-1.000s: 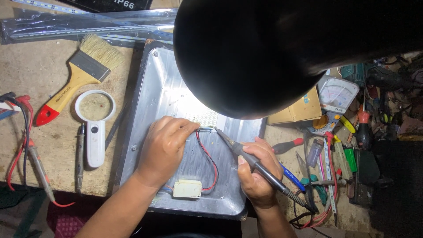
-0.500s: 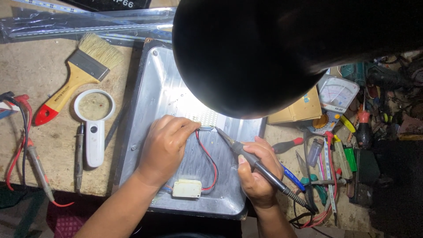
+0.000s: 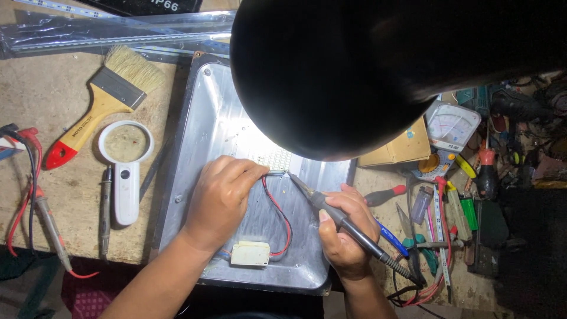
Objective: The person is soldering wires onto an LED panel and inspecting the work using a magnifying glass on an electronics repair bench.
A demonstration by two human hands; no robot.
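My left hand (image 3: pixel 221 198) rests on a silver metal tray-shaped housing (image 3: pixel 204 127) and pinches the end of a red and black wire pair (image 3: pixel 282 212) against a lit white board (image 3: pixel 273 158). These wires loop down to a small white box (image 3: pixel 250 253) near the housing's front edge. My right hand (image 3: pixel 345 230) grips a black soldering iron (image 3: pixel 348 227) like a pen, its tip pointing up-left and meeting the wire end at my left fingertips. A large black round lamp shade (image 3: pixel 348 71) hides the upper part of the housing.
On the wooden bench at left lie a yellow-handled paintbrush (image 3: pixel 103 97), a white magnifying glass (image 3: pixel 126 171), and red and black probe leads (image 3: pixel 29 195). At right are an analogue multimeter (image 3: pixel 449 133), a cardboard box (image 3: pixel 396 150), screwdrivers and pens (image 3: pixel 437 212). Long strips in clear wrap (image 3: pixel 118 29) lie at the back.
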